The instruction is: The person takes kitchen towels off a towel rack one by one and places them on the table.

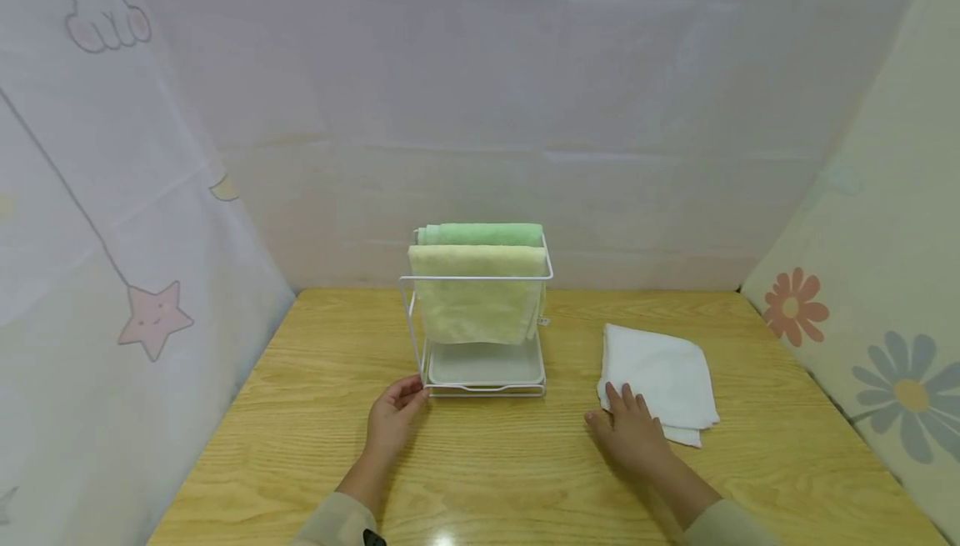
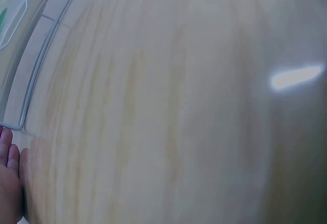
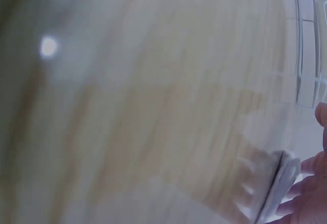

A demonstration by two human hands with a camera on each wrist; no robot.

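Note:
A white wire towel rack (image 1: 477, 278) stands mid-table, a pale yellow towel (image 1: 472, 304) over its front bar and a light green towel (image 1: 491, 234) behind that. In its base sits a white tray (image 1: 486, 365). My left hand (image 1: 393, 417) holds the rack's front left corner, thumb in front and fingers beside the wire. To the right lies a folded white towel (image 1: 667, 375). My right hand (image 1: 632, 432) has its spread fingers over that towel's near left edge, palm down. In the right wrist view the fingertips (image 3: 306, 165) meet the edge of the white towel (image 3: 278, 183).
The wooden table (image 1: 300, 454) bears all of this. Behind it hangs a pale cloth backdrop (image 1: 480, 96); printed cloth walls close in both sides, one with a pink star (image 1: 155, 318), the other with flowers (image 1: 797, 307). Light glares off the table's near edge.

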